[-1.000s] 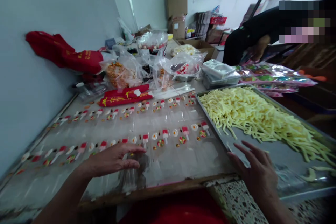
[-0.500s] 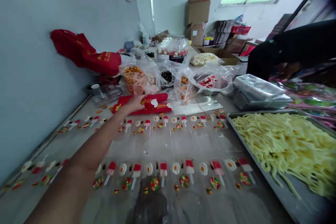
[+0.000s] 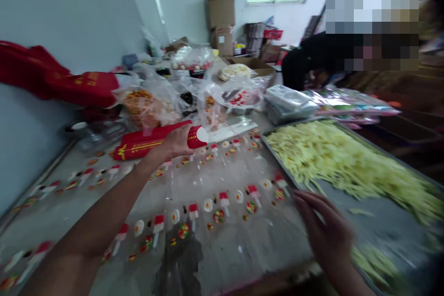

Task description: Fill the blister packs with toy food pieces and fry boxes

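My left hand (image 3: 179, 141) is closed around a nested stack of red paper fry cartons (image 3: 137, 150) with yellow print and a white inner end. A second red stack (image 3: 156, 131) lies just behind it. Near the left rim of a metal tray (image 3: 350, 201) is my right hand (image 3: 324, 231), somewhat blurred, its fingers loosely bent and apart with nothing visible in them. Pale yellow fry-like strips (image 3: 333, 152) are heaped in that tray. Across the table lie rows of clear plastic pieces with small popsicle (image 3: 158, 223), fried-egg (image 3: 208, 205) and round colourful pieces (image 3: 183, 230) on them.
Plastic bags of small pieces (image 3: 142, 106) stand behind the cartons. Stacked clear-wrapped trays (image 3: 289, 101) and shiny packets (image 3: 347, 101) sit at the back right. Cardboard boxes (image 3: 222, 11) are by the far wall. A person in dark clothing (image 3: 305, 60) bends over at the right.
My view has turned right. My left hand has closed around a red carton stack and moved it nearer, off the other stack. My right hand has come into view by the tray.
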Motion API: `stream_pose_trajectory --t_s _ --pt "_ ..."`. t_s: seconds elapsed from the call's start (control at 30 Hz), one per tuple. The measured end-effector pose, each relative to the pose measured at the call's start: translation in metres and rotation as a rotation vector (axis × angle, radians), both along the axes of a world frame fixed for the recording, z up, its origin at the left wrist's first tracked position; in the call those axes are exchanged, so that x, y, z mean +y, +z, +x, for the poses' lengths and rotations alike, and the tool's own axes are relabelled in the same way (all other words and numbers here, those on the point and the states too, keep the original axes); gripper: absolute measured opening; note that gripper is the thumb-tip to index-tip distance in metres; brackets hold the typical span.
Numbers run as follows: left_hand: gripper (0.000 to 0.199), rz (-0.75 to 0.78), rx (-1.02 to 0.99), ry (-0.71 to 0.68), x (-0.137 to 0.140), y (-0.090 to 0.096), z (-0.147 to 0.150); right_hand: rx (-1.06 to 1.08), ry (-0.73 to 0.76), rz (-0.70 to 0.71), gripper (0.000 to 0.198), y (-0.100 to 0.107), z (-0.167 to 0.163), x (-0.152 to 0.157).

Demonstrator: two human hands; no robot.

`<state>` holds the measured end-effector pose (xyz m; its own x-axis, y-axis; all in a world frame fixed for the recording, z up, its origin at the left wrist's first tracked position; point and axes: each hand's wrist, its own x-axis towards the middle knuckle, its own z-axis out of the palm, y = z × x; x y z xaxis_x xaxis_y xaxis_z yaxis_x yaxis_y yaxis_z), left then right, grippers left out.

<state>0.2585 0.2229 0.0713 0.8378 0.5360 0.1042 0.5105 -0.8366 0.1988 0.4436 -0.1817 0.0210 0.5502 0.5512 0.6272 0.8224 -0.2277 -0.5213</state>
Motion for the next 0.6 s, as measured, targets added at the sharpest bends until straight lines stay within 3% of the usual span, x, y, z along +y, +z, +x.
stream_pose_trajectory --t_s 0.13,0.27,0.43,0.6 --pt "0.093 0.049 -0.060 -0.247 -0.125 0.001 0.043 0.217 0.098 -0.088 0.025 0.037 -0.025 0.058" --pt "0.081 0.085 -0.141 -0.332 -0.205 -0.009 0.060 0.276 0.111 -0.236 0.018 0.042 -0.022 0.056" --pt "0.069 0.153 -0.128 -0.405 -0.252 -0.005 0.083 0.455 0.073 -0.138 0.013 0.027 -0.021 0.013" --pt "0.075 0.128 -0.102 -0.437 -0.242 -0.003 0.132 0.478 -0.121 -0.070 0.014 0.017 0.032 -0.025"
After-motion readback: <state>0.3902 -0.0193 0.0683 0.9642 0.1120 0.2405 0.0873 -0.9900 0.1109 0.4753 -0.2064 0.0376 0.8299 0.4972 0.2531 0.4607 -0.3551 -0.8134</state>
